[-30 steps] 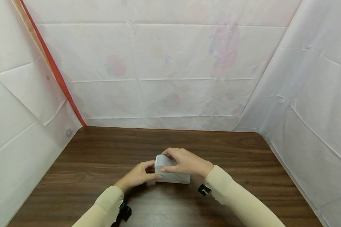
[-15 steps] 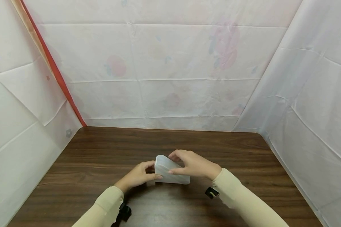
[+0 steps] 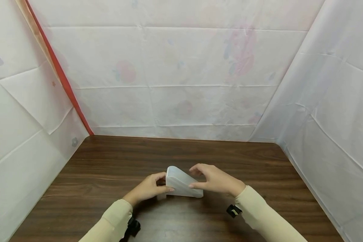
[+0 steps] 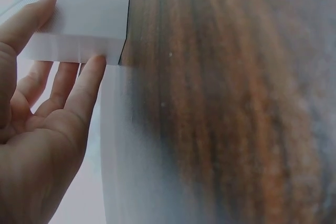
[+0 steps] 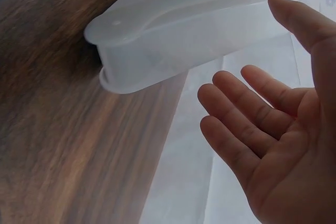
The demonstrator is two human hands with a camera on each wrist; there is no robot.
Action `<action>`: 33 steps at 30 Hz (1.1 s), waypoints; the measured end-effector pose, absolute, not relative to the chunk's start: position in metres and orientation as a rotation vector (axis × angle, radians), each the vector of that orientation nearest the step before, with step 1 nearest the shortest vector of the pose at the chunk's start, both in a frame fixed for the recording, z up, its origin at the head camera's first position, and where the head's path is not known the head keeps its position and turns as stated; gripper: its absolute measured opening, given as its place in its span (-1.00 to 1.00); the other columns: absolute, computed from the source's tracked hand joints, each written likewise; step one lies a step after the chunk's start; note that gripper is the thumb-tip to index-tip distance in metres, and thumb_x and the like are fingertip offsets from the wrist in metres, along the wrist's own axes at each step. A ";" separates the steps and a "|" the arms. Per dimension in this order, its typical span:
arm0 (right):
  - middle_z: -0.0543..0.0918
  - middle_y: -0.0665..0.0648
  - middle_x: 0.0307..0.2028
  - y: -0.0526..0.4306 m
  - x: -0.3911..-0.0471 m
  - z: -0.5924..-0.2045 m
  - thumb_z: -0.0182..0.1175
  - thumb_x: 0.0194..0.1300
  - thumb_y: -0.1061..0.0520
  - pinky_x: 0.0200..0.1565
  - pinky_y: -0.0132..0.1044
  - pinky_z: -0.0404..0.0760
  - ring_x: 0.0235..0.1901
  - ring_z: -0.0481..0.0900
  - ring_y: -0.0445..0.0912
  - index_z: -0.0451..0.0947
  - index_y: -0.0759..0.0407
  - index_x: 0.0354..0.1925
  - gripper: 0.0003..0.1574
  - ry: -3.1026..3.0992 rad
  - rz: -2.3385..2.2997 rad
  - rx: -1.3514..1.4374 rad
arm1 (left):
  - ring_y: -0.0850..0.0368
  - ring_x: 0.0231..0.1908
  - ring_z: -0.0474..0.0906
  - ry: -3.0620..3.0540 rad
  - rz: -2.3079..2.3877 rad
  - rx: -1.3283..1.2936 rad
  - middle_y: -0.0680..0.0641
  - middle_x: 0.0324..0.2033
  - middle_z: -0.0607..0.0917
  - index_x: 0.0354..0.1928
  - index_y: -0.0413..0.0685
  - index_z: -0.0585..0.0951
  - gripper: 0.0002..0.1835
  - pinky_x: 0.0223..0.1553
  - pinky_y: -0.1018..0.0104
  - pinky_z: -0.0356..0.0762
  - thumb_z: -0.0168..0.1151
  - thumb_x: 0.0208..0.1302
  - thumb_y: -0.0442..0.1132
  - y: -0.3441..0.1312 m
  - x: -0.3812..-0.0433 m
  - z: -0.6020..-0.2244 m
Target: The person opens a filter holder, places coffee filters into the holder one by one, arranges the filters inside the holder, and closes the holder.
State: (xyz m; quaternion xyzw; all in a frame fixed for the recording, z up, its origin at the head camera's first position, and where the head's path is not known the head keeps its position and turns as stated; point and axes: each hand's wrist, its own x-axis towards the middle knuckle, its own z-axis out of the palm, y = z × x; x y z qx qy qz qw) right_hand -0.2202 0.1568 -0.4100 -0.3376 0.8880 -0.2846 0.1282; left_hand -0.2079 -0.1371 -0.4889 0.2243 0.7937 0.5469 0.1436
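A translucent white plastic box (image 3: 180, 184) with a sloping, curved top edge stands on the brown wooden table (image 3: 124, 161), tall end to the left. My left hand (image 3: 146, 189) holds that tall end. In the left wrist view its thumb (image 4: 32, 18) lies on the broad face and the fingers (image 4: 86, 85) are at the narrow end. At the low right end is my right hand (image 3: 219, 179), fingers apart and loosely bent. The right wrist view shows its palm (image 5: 286, 156) facing the box; the thumb tip overlaps the box's edge, and I cannot tell whether they touch.
White sheets with faded prints (image 3: 181, 74) hang behind and at both sides of the table. A red strip (image 3: 65, 82) runs down the left corner. Small black wrist cameras (image 3: 234, 210) sit at both cuffs.
My right hand has drawn back to the right along the slope, from over the tall end to the low end, its fingers coming off the top. The left hand stays on the box.
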 end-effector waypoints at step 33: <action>0.59 0.15 0.14 0.186 -0.217 -0.432 0.22 0.39 -0.27 0.10 0.01 0.54 0.09 0.56 -0.01 0.44 0.18 0.27 -0.28 2.562 -1.004 -0.951 | -0.10 0.17 0.52 2.551 1.423 0.703 -0.09 0.18 0.59 0.31 -0.02 0.51 -0.40 0.16 -0.07 0.46 0.39 0.30 0.02 -0.171 -0.204 -0.469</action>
